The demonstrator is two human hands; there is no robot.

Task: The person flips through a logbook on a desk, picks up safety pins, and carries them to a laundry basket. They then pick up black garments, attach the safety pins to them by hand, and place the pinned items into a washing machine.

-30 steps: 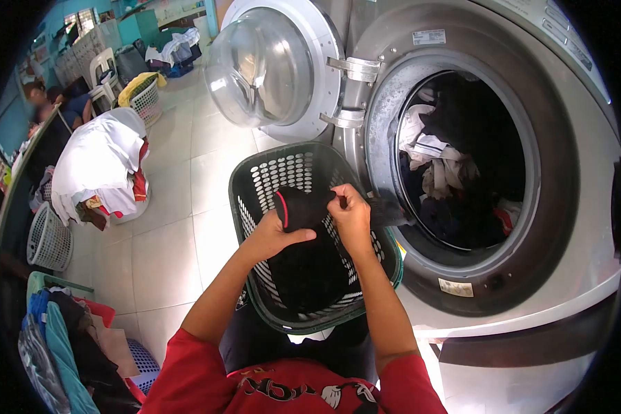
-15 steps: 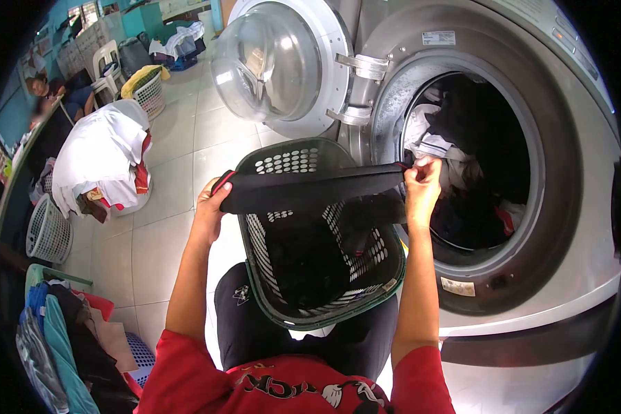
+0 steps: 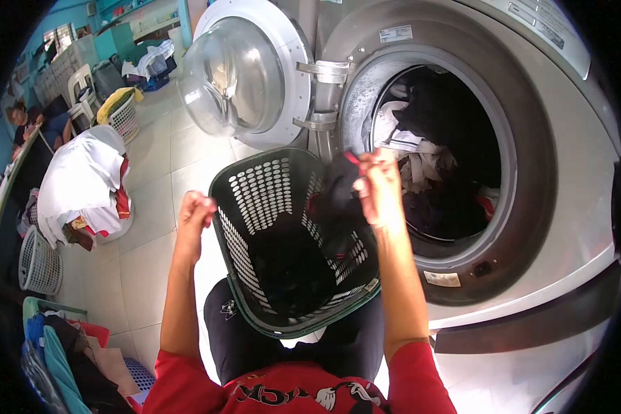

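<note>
A black garment with red trim (image 3: 339, 190) hangs bunched from my right hand (image 3: 379, 183), whose fingers are closed on its top. It dangles over the right side of a dark green basket (image 3: 228, 276), which rests at my lap with black cloth inside. My left hand (image 3: 196, 208) is curled beside the basket's left rim, with no cloth visible in it. Just right of my right hand is the washer's open drum, where dark clothes (image 3: 455, 110) and pale clothes (image 3: 421, 162) lie.
The round glass door (image 3: 234, 76) stands open behind the basket. Left on the floor are a heap of white laundry (image 3: 83, 172), a white basket (image 3: 40, 261) and more clothes (image 3: 69, 359). A person (image 3: 24, 124) sits at the far left.
The black garment was stretched between both hands; my left hand has released it, and it now hangs from my right hand. The view has shifted, with the washer further left.
</note>
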